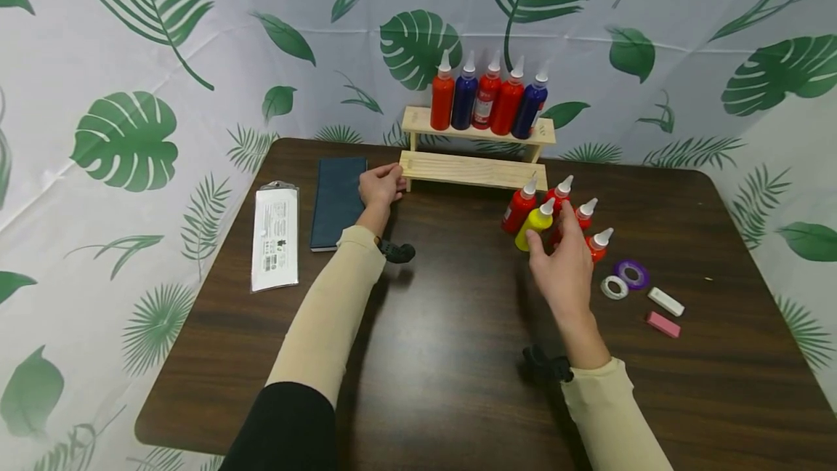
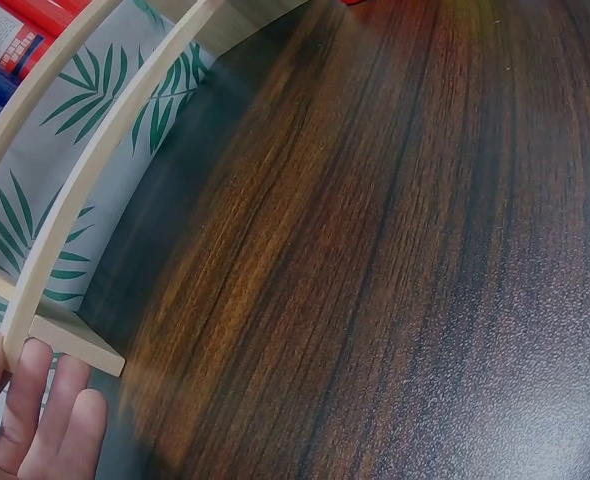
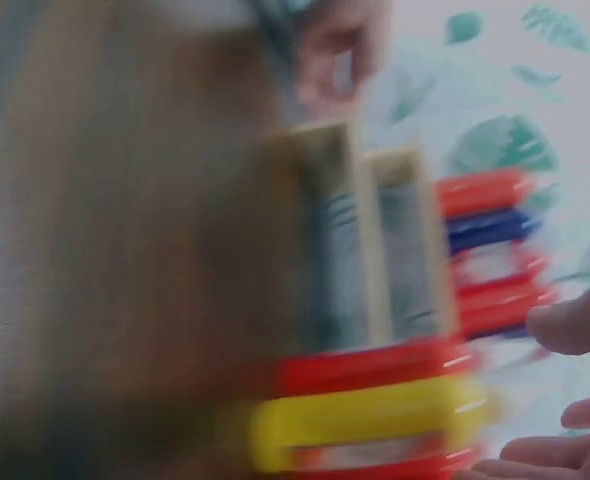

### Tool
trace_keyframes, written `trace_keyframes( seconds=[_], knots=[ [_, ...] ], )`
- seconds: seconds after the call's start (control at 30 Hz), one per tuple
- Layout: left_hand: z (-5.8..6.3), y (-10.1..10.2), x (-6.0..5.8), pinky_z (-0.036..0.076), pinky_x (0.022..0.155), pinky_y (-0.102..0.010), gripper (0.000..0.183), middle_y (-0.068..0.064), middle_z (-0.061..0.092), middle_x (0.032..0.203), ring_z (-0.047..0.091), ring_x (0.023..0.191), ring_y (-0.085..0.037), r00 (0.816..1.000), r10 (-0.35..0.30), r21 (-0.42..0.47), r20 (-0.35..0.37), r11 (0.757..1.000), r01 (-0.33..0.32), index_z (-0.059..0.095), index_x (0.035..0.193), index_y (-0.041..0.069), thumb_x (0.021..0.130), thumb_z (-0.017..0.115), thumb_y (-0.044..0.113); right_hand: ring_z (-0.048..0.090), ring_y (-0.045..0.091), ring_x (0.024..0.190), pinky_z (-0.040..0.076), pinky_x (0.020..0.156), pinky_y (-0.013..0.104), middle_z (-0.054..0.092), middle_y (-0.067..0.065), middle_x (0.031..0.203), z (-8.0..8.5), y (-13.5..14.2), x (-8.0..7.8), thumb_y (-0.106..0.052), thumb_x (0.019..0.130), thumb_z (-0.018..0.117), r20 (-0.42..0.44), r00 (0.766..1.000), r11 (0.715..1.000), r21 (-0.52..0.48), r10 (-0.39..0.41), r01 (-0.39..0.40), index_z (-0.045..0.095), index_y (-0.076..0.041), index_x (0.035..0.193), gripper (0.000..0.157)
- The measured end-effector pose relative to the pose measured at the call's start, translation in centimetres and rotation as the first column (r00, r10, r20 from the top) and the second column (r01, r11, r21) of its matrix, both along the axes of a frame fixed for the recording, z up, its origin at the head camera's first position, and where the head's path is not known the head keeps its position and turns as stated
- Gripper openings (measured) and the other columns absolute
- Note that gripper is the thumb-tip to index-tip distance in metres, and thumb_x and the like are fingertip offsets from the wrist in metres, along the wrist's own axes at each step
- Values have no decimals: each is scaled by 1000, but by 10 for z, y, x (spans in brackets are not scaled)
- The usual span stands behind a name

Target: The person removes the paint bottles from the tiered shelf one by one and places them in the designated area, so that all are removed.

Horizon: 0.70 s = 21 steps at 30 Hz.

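A two-tier wooden rack stands at the back of the table. My left hand pinches the left end of its lower shelf, thumb on one face and fingers on the other, as the left wrist view shows. On the upper tier several red and blue squeeze bottles stand upright in a row. My right hand, thumb and fingers spread apart, is over a group with a yellow bottle and several red bottles, in front of the rack's right end. It partly hides some red ones; nothing is visibly held.
Right of the bottles lie a purple tape roll, a white tape roll, a white eraser and a pink eraser. At left are a dark notebook and a white packet. A leaf-patterned cloth hangs behind the table.
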<state>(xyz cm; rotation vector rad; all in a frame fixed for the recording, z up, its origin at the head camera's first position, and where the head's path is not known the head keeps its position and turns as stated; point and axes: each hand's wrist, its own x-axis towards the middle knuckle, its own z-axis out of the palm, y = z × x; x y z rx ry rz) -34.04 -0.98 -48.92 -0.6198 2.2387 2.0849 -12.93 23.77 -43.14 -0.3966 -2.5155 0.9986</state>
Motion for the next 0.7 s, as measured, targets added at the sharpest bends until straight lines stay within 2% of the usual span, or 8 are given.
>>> trace_keyframes(
  seconds=[0.13,0.3,0.43,0.53,0.63,0.7],
  knots=[
    [1,-1,0,56,55,-25,20,-4,73,81,71,71,-13,1000,2,4,3,1000,-2,75,105,18,88,70,29,53,33,122,48,95,50,49,12,142,41,-4,0,-30,92,64,-58,998,999,25,39,-37,35,-16,149,66],
    [4,-1,2,57,56,-27,20,-5,73,82,72,74,-16,1000,-3,2,3,1000,2,75,105,18,89,69,27,48,32,128,45,98,51,45,10,146,82,-3,-22,-37,94,59,-24,992,988,92,126,-124,34,-18,149,63],
    [5,-1,3,58,58,-28,20,-6,73,84,72,76,-18,1000,-3,3,0,1000,3,75,106,17,90,69,27,45,36,130,40,100,57,39,13,149,101,0,-54,-39,96,54,94,979,971,136,183,-195,28,-15,152,66],
    [6,0,4,58,60,-31,20,-6,73,83,72,75,-17,1000,-1,-6,-7,1000,1,75,106,17,90,69,26,40,38,133,37,103,58,34,16,152,110,5,-84,-42,97,49,199,958,972,76,205,-224,21,-13,153,69],
    [6,1,4,59,61,-31,19,-5,73,81,71,73,-15,1000,0,-16,-11,1000,-1,75,106,18,90,69,26,37,38,135,37,105,55,29,18,153,111,12,-113,-44,98,45,271,942,978,17,197,-209,14,-13,155,72],
    [6,1,3,58,59,-30,19,-5,73,81,71,72,-15,1000,0,-16,-11,1000,0,75,105,18,90,69,26,36,37,136,36,106,53,28,18,154,108,18,-131,-43,98,45,287,942,983,-8,176,-181,10,-13,155,73]
  ],
)
